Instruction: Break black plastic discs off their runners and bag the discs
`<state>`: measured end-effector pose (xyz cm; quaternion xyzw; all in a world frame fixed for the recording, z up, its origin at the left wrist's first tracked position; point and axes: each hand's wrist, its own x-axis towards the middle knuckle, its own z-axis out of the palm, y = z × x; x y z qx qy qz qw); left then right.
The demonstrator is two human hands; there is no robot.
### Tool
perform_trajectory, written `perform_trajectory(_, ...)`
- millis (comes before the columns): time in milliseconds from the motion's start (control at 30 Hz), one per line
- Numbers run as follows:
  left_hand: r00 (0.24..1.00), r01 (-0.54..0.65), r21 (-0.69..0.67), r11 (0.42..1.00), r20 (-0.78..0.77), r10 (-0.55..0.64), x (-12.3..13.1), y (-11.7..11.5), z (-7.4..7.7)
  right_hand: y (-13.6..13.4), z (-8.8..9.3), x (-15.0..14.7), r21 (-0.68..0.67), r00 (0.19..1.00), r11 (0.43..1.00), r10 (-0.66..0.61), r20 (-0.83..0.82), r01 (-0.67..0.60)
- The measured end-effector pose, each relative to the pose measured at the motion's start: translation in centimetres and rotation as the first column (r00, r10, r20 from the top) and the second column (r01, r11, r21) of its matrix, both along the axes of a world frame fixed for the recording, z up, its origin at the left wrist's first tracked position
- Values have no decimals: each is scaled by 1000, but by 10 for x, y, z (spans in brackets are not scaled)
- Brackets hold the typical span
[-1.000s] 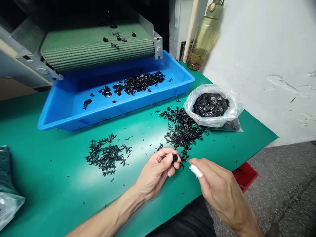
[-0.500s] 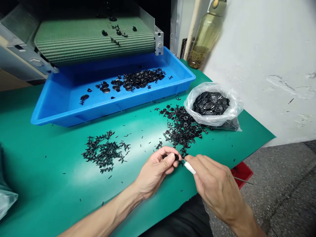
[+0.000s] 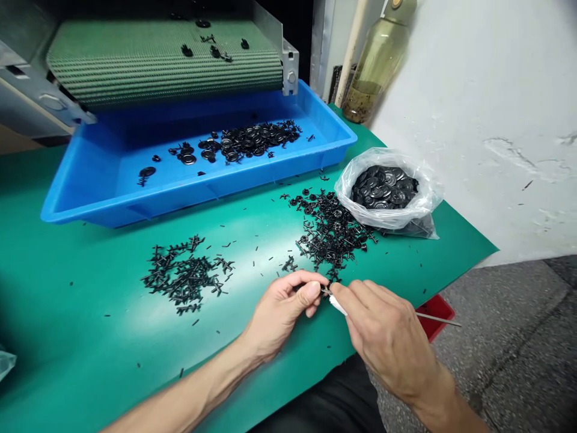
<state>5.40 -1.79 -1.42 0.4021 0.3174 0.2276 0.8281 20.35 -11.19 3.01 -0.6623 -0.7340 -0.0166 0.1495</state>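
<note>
Between the thumb and fingers of my left hand [image 3: 282, 307] is a small black plastic part, mostly covered by the fingertips. My right hand [image 3: 387, 337] is closed around a thin metal tool with a white wrapping [image 3: 337, 305]. The tool's tip meets the left fingertips, and its rod [image 3: 439, 319] sticks out behind the right hand. Just beyond the hands spreads a heap of small black plastic parts [image 3: 331, 234]. Off to the left lies a pile of black branched sprue pieces [image 3: 187, 276].
A clear plastic bag [image 3: 387, 221] of black discs stands at the right. Under the green conveyor belt [image 3: 157, 69] sits a blue tray [image 3: 180, 201] with black parts. A bottle [image 3: 376, 66] leans by the wall. Below the table's right edge is a red bin [image 3: 435, 316].
My right hand has shifted left, bringing the tool closer against the left fingertips. A black piece at the belt's front edge is no longer visible there. The view has shifted slightly.
</note>
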Motion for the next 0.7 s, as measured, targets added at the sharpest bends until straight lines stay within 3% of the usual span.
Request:
perform_trajectory(200, 997, -15, 173, 985, -66, 26, 0, 0, 3, 2, -12, -7, 33, 998, 998, -61, -8, 62)
perform_trajectory(300, 988, -94, 218, 971, -100, 118, 1, -3, 2, 5, -21, -23, 24, 971, 984, -171, -165, 177)
perform_trajectory(400, 967, -155, 236, 959, -164, 197, 2, -7, 0, 11, -28, -32, -110, 877, 947, -321, -356, 302)
perform_trajectory(467, 957, -177, 234, 956, -187, 223, 1, -7, -1, 14, -30, -23, -134, 827, 918, -395, -399, 374)
perform_trajectory(533, 960, -196, 189, 962, -161, 227, 1, -7, 0, 16, -32, -2, -65, 811, 892, -435, -391, 447)
perform_trajectory(600, 973, -198, 104, 975, -101, 208, 1, -5, 3, 18, -34, 24, -3, 806, 864, -470, -360, 503)
perform_trajectory(700, 989, -148, -32, 988, -30, 148, 2, -1, 8, 25, -37, 52, -40, 808, 856, -501, -310, 515)
